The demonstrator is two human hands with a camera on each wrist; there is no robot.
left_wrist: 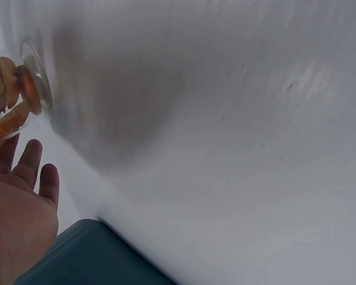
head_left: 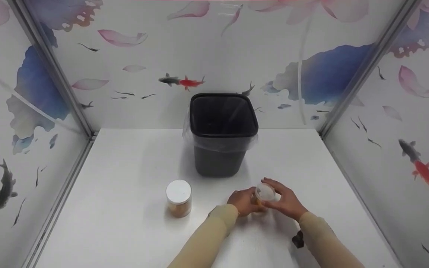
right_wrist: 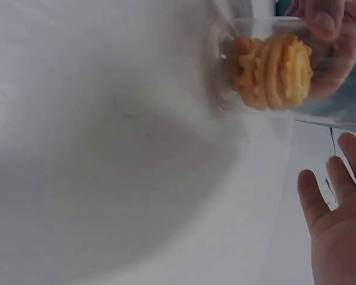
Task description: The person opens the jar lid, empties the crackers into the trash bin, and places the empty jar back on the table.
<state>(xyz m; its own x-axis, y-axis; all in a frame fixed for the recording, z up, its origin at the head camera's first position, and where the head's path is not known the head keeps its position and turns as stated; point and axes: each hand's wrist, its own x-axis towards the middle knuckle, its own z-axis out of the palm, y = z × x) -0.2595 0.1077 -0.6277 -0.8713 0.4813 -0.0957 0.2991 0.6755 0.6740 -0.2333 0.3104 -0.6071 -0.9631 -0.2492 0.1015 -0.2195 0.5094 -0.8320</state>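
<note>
The left hand grips a clear cookie jar — the right hand grasps the white lid at its top. A white-capped jar stands left of both hands; a black trash bin, beyond.

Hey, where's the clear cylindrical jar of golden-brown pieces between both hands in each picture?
Head: the clear jar is right of centre, below the middle, between left hand and right hand.
Left wrist: upper left, cut by the edge.
Right wrist: upper right, running to the edge.
Shared landmark: the flat white tabletop.
</note>
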